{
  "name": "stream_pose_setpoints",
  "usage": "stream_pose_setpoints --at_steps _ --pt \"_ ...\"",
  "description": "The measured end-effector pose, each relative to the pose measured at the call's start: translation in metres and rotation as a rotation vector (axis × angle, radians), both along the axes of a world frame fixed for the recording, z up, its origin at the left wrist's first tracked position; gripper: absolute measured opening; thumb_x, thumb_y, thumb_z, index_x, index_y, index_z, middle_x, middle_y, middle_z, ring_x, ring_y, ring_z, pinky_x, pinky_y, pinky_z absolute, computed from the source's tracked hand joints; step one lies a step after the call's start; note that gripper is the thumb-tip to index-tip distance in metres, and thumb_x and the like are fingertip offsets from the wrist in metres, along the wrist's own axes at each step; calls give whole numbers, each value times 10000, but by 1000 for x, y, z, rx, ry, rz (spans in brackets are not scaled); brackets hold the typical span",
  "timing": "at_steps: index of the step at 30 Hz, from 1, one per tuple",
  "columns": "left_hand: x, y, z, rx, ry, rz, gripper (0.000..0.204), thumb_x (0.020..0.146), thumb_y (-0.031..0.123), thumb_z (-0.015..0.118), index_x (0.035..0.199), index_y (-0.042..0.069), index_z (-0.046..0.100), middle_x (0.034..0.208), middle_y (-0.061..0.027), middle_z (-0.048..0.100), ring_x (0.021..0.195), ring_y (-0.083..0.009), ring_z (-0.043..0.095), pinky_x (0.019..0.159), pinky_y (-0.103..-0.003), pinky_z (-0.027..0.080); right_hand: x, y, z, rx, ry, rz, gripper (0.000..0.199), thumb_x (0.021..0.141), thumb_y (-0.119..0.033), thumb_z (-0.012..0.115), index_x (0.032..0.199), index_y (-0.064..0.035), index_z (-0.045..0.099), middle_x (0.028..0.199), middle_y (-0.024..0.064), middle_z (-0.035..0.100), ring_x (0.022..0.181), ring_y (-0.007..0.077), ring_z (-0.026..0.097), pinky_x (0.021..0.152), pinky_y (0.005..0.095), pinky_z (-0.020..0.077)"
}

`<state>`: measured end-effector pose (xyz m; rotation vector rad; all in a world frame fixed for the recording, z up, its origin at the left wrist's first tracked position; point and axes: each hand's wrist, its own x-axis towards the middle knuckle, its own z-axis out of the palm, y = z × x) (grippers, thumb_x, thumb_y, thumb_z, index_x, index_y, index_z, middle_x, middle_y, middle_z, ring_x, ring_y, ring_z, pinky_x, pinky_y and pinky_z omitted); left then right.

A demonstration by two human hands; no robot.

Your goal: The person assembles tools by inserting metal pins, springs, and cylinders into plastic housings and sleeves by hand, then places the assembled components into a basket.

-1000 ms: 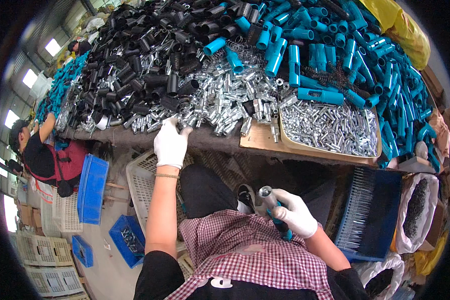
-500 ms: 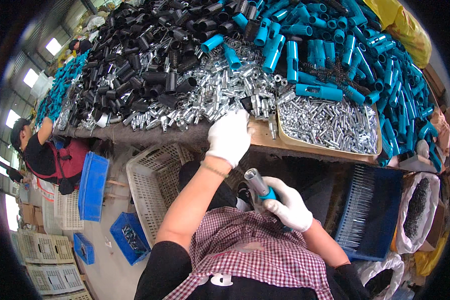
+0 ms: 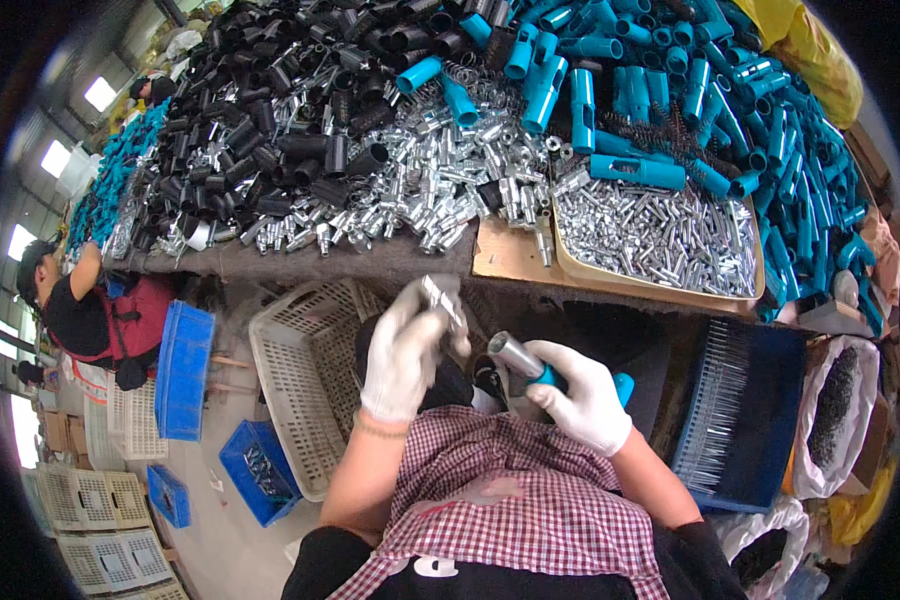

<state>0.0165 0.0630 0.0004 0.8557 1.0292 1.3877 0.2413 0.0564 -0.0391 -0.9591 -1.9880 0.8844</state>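
Note:
My left hand [image 3: 407, 350], in a white glove, is closed on a silver metal fitting [image 3: 444, 300], blurred by motion, in front of the table edge. My right hand [image 3: 582, 398], gloved too, grips a teal tube [image 3: 548, 377] with a silver metal socket [image 3: 511, 351] sticking out of its end toward the left hand. The two hands are apart, above my checked apron [image 3: 530, 505]. Beyond the left hand a heap of silver fittings [image 3: 440, 170] lies along the table's front, and a shallow tray [image 3: 660, 290] holds many small silver pins.
Black sleeves [image 3: 270, 130] pile up at the left, teal tubes [image 3: 660, 95] at the right. Below the table stand a pale plastic crate [image 3: 280, 375], blue bins [image 3: 185, 370] and a blue tray of thin rods [image 3: 760, 430]. A co-worker [image 3: 80, 300] is at the far left.
My left hand has come back from the silver heap toward my body with a fitting in it. The right hand stays nearly in place, still holding the teal tube.

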Motion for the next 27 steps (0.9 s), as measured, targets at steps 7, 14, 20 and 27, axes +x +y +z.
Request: stream_pose_setpoints --at_steps 7,14,20,27 --pt "-9 -48 -4 46 212 6 258 881 103 640 1088 -38 580 919 -70 634 826 -137 612 739 -251 506 -15 -10 23 -22 -268 29 464 816 -352 704 1191 -99 597 857 137 620 794 332 649 689 409 513" --pt "-6 -46 -2 -4 414 17 271 799 -13 719 1042 -39 599 936 -88 643 834 -119 617 748 -252 514 -12 -18 29 116 -399 -50 495 743 -287 762 1184 -120 612 788 115 579 729 301 633 621 409 489" --pt "-3 -48 -1 93 329 -36 285 796 4 757 1029 -39 599 964 -99 667 885 -145 631 787 -280 518 -5 -20 40 49 -432 -10 495 790 -371 730 1179 -88 611 798 134 613 746 327 653 641 417 505" --pt "-17 -38 19 634 493 -483 469 738 224 840 1062 -21 606 1020 -151 681 921 -226 639 845 -345 499 19 -5 22 -496 18 460 646 894 -603 567 1116 -3 653 980 203 694 885 349 695 793 388 535"
